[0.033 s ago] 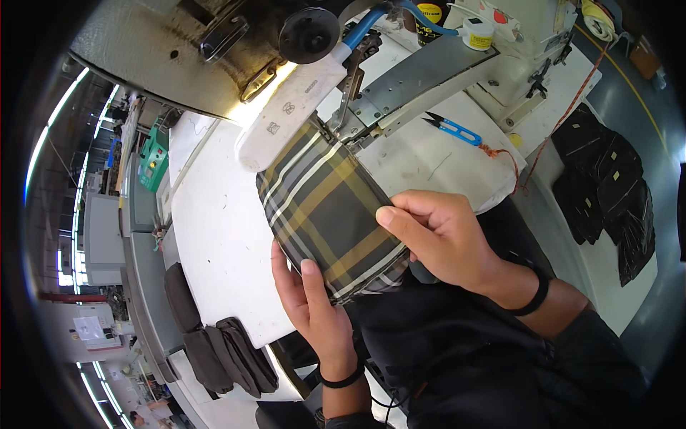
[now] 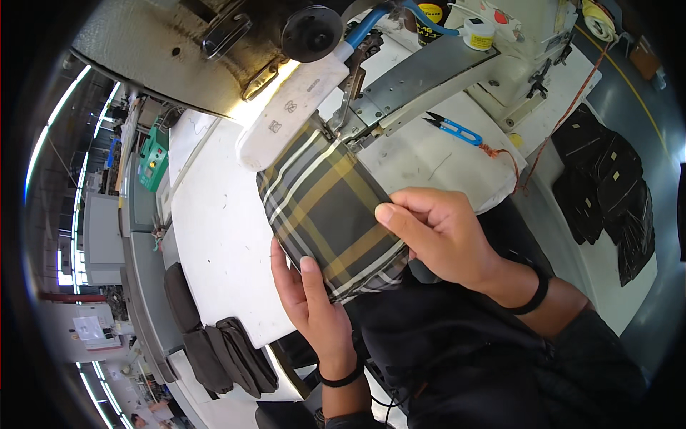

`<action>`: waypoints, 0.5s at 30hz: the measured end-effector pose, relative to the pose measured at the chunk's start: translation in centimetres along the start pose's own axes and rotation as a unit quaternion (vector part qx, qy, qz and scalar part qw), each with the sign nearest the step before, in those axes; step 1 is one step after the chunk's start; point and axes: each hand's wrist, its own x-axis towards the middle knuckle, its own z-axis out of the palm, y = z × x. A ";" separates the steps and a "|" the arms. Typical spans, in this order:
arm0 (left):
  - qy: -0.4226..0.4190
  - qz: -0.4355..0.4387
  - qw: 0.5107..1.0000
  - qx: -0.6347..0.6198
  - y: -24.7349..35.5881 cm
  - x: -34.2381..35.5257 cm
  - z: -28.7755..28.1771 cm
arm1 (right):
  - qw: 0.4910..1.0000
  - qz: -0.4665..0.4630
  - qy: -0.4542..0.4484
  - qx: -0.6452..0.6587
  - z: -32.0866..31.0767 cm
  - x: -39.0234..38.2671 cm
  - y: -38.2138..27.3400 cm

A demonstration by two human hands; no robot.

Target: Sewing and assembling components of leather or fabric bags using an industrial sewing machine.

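Observation:
A plaid fabric piece (image 2: 329, 207), dark grey with mustard and white stripes, lies stretched between my hands. Its far edge sits under the presser foot of a sewing machine (image 2: 386, 107). My right hand (image 2: 443, 236) pinches the right edge, thumb on top and fingers curled below. At the near left side, my left hand (image 2: 311, 300) grips the cloth with its thumb on top and the other fingers along and under the edge. A white lamp head (image 2: 289, 114) hides part of the cloth's far left corner.
Blue thread snips (image 2: 457, 131) on an orange cord lie right of the machine arm. A small white bottle (image 2: 477, 33) stands on the machine. Folded dark pieces (image 2: 232, 354) are stacked at lower left; more dark pieces (image 2: 604, 179) lie at right. A green box (image 2: 152, 159) stands far left.
Almost nothing differs. Both hands keep their hold on the plaid fabric, and the view has shifted very slightly.

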 end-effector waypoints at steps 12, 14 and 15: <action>-0.001 0.005 1.000 -0.027 0.7 3.9 0.1 | 0.999 0.018 0.005 0.050 1.3 3.4 -1.1; 0.005 0.000 1.000 -0.023 0.7 4.6 0.1 | 0.999 0.004 -0.003 0.043 1.3 4.1 -0.6; -0.002 0.001 1.000 -0.026 0.8 5.1 0.0 | 0.999 0.008 -0.005 0.040 1.4 4.5 -0.6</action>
